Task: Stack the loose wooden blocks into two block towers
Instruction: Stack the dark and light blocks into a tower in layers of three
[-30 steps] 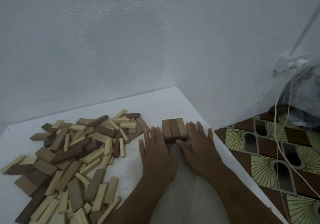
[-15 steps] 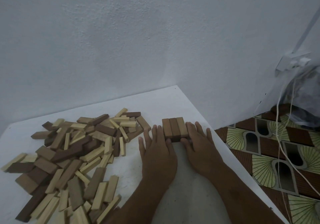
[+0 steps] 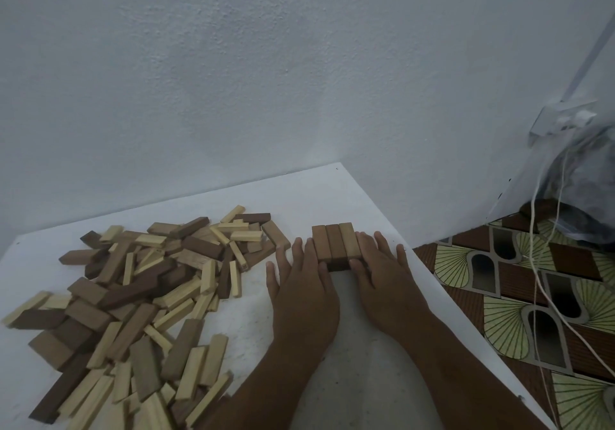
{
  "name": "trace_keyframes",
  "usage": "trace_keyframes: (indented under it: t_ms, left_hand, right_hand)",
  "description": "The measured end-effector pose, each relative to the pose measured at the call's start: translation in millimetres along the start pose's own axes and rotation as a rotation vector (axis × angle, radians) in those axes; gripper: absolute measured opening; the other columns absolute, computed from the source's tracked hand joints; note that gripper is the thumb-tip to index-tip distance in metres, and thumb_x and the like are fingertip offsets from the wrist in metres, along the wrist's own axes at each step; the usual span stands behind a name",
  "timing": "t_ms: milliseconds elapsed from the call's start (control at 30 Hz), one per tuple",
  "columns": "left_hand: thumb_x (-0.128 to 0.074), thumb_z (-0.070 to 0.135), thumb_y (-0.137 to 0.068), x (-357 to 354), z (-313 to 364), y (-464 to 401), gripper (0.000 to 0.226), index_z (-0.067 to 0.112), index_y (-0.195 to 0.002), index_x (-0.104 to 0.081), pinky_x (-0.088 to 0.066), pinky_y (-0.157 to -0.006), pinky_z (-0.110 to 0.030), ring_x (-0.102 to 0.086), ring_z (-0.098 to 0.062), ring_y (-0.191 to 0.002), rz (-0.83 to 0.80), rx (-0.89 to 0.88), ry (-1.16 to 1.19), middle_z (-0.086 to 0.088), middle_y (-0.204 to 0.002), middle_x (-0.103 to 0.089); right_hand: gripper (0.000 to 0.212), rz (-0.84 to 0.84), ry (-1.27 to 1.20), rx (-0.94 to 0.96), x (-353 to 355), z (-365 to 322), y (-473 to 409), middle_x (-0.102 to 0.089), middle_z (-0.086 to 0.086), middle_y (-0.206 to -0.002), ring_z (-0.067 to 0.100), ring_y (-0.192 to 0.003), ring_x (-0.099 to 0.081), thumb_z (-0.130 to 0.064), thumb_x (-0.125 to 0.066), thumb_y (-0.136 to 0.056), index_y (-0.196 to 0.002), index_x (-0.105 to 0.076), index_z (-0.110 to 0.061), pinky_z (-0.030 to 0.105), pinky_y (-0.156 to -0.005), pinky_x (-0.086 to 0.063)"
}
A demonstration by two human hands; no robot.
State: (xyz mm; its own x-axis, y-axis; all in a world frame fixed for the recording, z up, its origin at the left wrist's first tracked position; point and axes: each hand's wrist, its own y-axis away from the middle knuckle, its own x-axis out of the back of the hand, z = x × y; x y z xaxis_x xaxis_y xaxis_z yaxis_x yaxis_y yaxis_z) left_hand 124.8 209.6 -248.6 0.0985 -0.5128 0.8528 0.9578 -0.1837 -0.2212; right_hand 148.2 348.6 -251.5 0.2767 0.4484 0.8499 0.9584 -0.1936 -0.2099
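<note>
Wood in pale and dark brown tones lies heaped across the left half of the white table: the pile of loose blocks sits in a jumble, well apart from the clear strip kept for building near the table's right edge. Just right of the pile's far end, the left hand rests palm down, its fingers spread apart and extended, with the innermost ones pressed along the left side of the three-block layer. That layer is three brown blocks laid side by side and touching, pointing away from the person; a darker face shows beneath its near end, possibly a lower layer, though the view does not settle it. The right hand mirrors the left, fingers loosely apart and flat, its fingertips against the layer's right side and near corner. Neither hand grips anything; both seem placed to squeeze the blocks flush so the tower's base is square. The task appears to be at its very start, with only this first tower begun.
</note>
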Motion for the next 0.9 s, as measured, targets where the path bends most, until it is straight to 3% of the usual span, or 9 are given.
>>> trace_keyframes:
  t_ms: [200, 533, 900]
  left_hand:
    - [0.017, 0.053, -0.077, 1.6, 2.6, -0.3, 0.092, 0.021, -0.155, -0.022, 0.006, -0.122, -0.042, 0.002, -0.021, -0.152, -0.021, 0.018, -0.009, 0.000, -0.163, -0.016]
    - [0.010, 0.051, -0.081, -0.6, 1.4, 0.6, 0.087, 0.021, -0.153, -0.029, 0.002, -0.123, -0.045, -0.003, -0.021, -0.152, 0.018, 0.004, 0.007, 0.000, -0.161, -0.023]
    - [0.004, 0.049, -0.086, -4.5, -0.8, -0.3, 0.080, 0.021, -0.152, -0.032, 0.004, -0.120, -0.047, -0.008, -0.023, -0.151, 0.034, 0.005, -0.015, -0.001, -0.160, -0.028]
  right_hand:
    - [0.058, -0.016, 0.003, -0.018, -0.4, -0.8, -1.3, -0.020, 0.000, -0.158, 0.014, -0.147, 0.001, -0.046, -0.014, -0.099, -0.151, -0.019, -0.020, 0.026, -0.110, 0.020]
    - [0.066, 0.007, 0.005, -0.010, -1.6, -1.7, -3.5, -0.030, -0.001, -0.155, 0.017, -0.147, -0.006, -0.054, -0.019, -0.090, -0.146, -0.028, -0.020, 0.029, -0.112, 0.015]
    - [0.070, 0.004, -0.005, -0.044, 2.4, -6.9, -2.5, -0.027, 0.000, -0.156, 0.017, -0.147, -0.006, -0.056, -0.016, -0.088, -0.148, -0.026, -0.021, 0.027, -0.110, 0.017]
